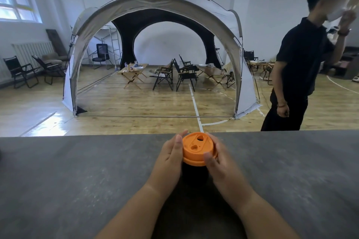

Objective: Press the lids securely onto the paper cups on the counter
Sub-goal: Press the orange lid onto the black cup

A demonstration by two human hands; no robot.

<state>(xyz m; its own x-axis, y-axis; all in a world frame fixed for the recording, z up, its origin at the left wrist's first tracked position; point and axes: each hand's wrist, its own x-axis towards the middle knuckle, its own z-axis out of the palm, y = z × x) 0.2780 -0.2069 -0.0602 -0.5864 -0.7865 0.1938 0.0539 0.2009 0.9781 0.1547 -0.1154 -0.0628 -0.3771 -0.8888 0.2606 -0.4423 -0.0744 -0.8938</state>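
Note:
A dark paper cup (194, 173) stands on the grey counter (77, 176) near its far edge, mostly hidden between my hands. An orange plastic lid (198, 148) with a sip hole sits on top of it. My left hand (171, 157) cups the lid's left side, thumb lying along the rim and fingers reaching round the back. My right hand (219, 163) wraps the right side, thumb pressing on the front rim. No other cup or lid is in view.
The counter's far edge (116, 135) runs just behind the cup, with wooden floor beyond. A person in black (297, 68) stands past the counter at the right. A large dome tent (155, 54) with folding chairs and tables fills the room behind.

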